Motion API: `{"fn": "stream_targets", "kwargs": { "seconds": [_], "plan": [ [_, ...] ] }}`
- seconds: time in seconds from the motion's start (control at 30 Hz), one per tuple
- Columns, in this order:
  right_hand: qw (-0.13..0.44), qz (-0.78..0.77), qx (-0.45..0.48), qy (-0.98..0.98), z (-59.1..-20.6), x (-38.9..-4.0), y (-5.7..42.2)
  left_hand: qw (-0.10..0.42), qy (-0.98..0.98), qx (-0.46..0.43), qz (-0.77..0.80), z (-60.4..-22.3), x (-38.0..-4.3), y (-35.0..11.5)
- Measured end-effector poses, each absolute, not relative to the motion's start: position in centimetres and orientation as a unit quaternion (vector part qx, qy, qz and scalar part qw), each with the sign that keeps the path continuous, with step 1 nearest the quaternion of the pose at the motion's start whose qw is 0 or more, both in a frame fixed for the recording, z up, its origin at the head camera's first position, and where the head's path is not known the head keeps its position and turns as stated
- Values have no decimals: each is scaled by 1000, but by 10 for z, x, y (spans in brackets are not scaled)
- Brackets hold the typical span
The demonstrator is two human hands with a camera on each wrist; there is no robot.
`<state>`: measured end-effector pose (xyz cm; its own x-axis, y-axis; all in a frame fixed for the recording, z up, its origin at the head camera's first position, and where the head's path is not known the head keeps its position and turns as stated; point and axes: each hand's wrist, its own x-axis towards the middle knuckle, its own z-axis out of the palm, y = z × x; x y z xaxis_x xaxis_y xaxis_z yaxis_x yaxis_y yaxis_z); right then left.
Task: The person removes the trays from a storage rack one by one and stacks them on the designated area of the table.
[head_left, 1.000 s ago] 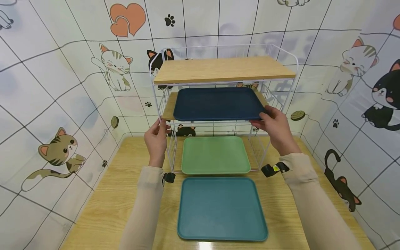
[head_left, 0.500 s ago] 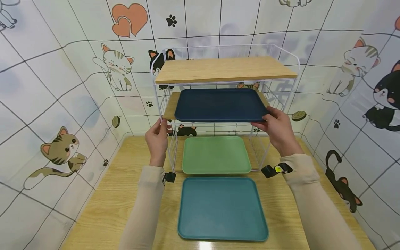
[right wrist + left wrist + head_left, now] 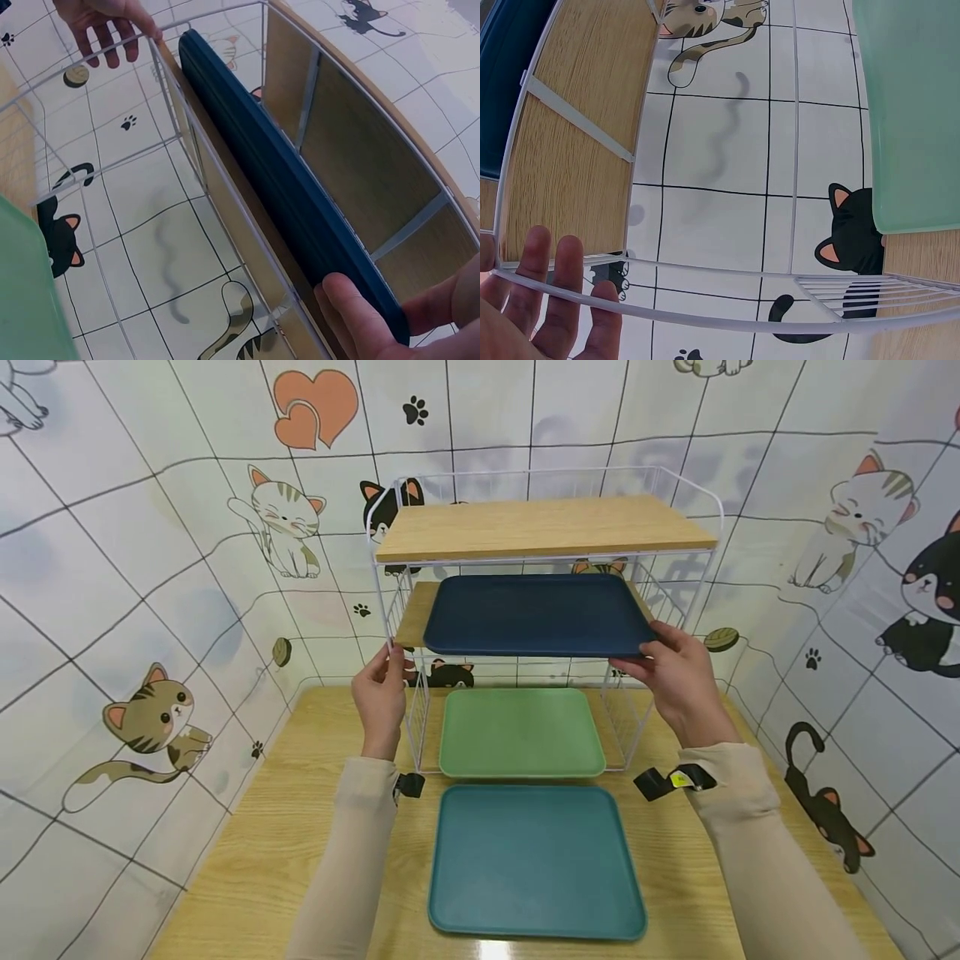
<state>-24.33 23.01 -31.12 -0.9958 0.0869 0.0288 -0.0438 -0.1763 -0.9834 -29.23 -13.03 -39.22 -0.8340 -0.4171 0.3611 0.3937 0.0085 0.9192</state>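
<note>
A navy blue tray lies on the middle wooden shelf of a white wire rack, its front edge out past the shelf. My right hand pinches the tray's front right corner, thumb on top and fingers beneath. In the right wrist view the tray appears edge-on between two shelf boards. My left hand grips the rack's front left side at the middle shelf. Its fingers show behind the white wire in the left wrist view.
A light green tray lies on the rack's bottom level. In front of the rack a teal tray rests on the wooden table. The rack's top board overhangs the navy tray. Cat-print walls enclose the back and sides.
My right hand has drawn the navy tray slightly toward me and to the right. The left hand keeps its hold on the rack.
</note>
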Motion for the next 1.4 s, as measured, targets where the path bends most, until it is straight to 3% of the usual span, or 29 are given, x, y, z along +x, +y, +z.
{"fn": "stream_targets", "kwargs": {
  "seconds": [0.47,1.4],
  "plan": [
    [56,789,-3,-611,-311,-226,231,271,-657,1,-703,-366,-267,-123],
    [96,820,65,-560,-323,-171,240,285,-663,2,-692,-366,-265,-121]
  ]
}}
